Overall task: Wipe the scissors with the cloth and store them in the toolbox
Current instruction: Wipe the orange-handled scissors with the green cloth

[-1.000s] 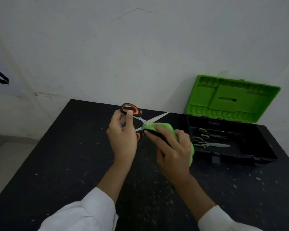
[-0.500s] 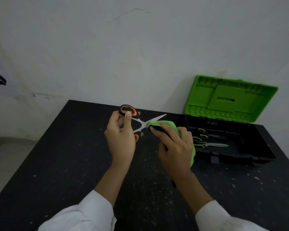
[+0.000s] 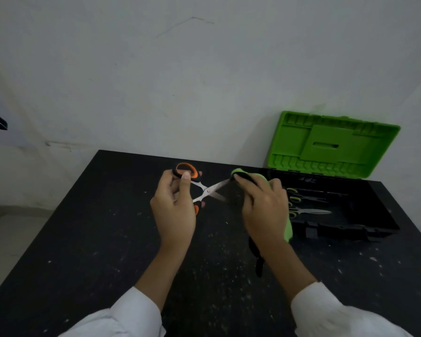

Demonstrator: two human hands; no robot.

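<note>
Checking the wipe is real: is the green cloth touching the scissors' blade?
Touching. The head view shows one blade of the scissors running straight into the green cloth, with no gap, where the right hand pinches it.

- Left side of the surface: bare black top from near edge to wall; passage open.
- Centre: left hand and right hand are raised above the surface. The scissors, blades spread, span the gap between them.
- The cloth hangs from the right hand, just beside the toolbox's near left corner.
- Right rear: toolbox stands open, its lid raised at the back, barring rear approach; entry from above.
- Toolbox interior: stored scissors occupy the left part; the right part is bare.
</note>
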